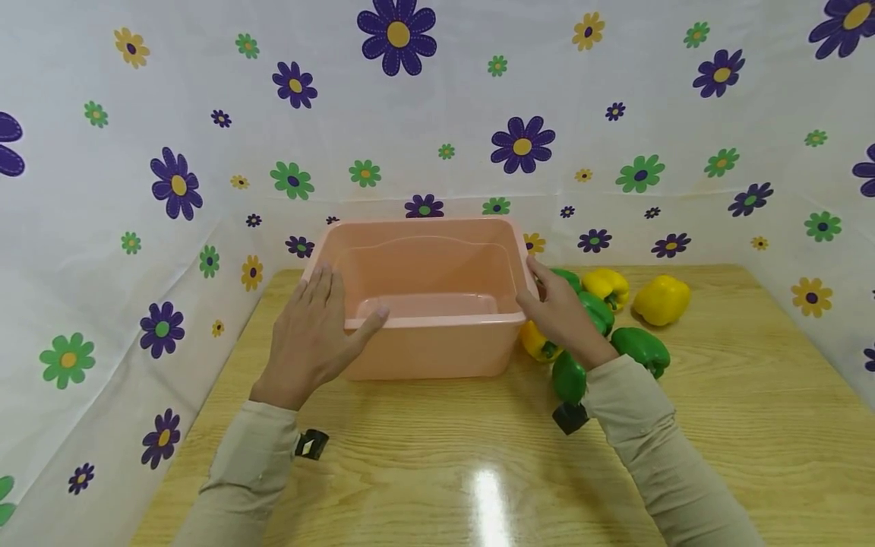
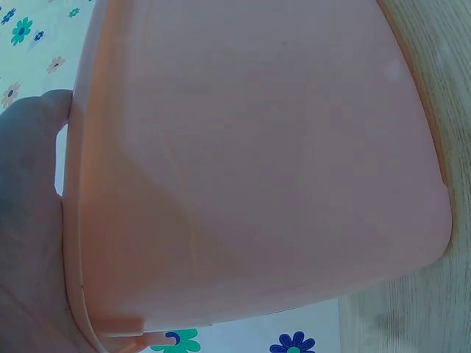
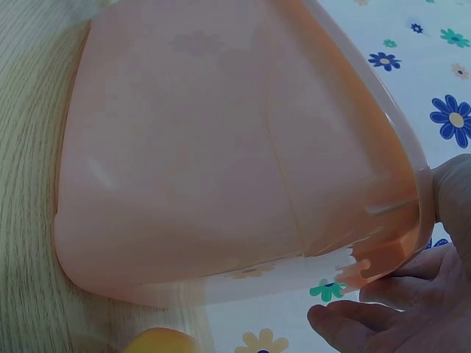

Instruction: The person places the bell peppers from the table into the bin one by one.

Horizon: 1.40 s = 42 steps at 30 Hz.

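A peach-coloured plastic basin stands upright on the wooden table, its inside bare. My left hand rests on its front left rim, fingers straight and thumb spread along the front edge. In the left wrist view, part of the left hand lies against the rim of the basin. At the right end, my right hand holds the rim near the front corner. From the right wrist, the thumb of this hand shows on the rim of the basin, with fingers outside below it.
Several green bell peppers and yellow bell peppers lie on the table right of the basin, some close to its side and under my right hand. A white flower-print cloth hangs behind and at both sides.
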Available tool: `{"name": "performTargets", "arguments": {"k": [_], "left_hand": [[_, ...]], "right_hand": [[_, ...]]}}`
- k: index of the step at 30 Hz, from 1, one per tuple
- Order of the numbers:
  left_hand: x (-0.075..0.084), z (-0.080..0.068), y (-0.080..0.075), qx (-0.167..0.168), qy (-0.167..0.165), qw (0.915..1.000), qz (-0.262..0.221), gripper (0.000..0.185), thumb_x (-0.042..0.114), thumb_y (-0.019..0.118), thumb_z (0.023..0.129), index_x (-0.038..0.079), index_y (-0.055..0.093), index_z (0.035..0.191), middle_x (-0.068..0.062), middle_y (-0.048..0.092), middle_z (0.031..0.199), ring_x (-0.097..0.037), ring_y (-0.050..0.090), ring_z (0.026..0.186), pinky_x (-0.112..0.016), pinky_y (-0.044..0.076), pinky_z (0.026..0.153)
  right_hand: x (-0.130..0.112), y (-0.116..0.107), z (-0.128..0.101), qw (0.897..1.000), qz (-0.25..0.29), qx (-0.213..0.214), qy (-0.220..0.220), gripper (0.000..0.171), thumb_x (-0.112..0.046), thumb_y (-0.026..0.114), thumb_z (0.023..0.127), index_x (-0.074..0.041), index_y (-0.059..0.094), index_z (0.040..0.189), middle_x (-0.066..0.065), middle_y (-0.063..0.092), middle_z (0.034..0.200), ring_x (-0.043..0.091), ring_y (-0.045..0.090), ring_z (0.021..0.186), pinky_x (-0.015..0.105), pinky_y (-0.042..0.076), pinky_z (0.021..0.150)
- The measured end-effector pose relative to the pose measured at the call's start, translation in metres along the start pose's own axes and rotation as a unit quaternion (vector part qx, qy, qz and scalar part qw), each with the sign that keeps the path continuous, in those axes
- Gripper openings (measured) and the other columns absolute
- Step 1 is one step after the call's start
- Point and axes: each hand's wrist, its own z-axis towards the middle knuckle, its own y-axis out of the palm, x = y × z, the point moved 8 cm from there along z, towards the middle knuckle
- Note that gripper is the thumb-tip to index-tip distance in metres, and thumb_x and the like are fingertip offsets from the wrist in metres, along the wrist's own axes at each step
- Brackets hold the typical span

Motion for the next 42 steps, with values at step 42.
{"name": "performTargets", "arguments": {"k": [42], "left_hand": [[0.0018,0.0014,0.0009,-0.005,-0.002,1.0,0.008,0.11,0.078,0.033,0.094,-0.015,0.027,0.152,-0.03,0.024,0.161,-0.041,0.018,0.152,-0.051,0.015,0.124]], "right_hand": [[-0.001,-0.0016,0.0007,1.0,0.007,-0.006,0.014,0.071,-0.02,0.051,0.101,-0.011,0.018,0.163,0.013,0.029,0.164,0.037,0.044,0.14,0.047,0.05,0.103]]}}
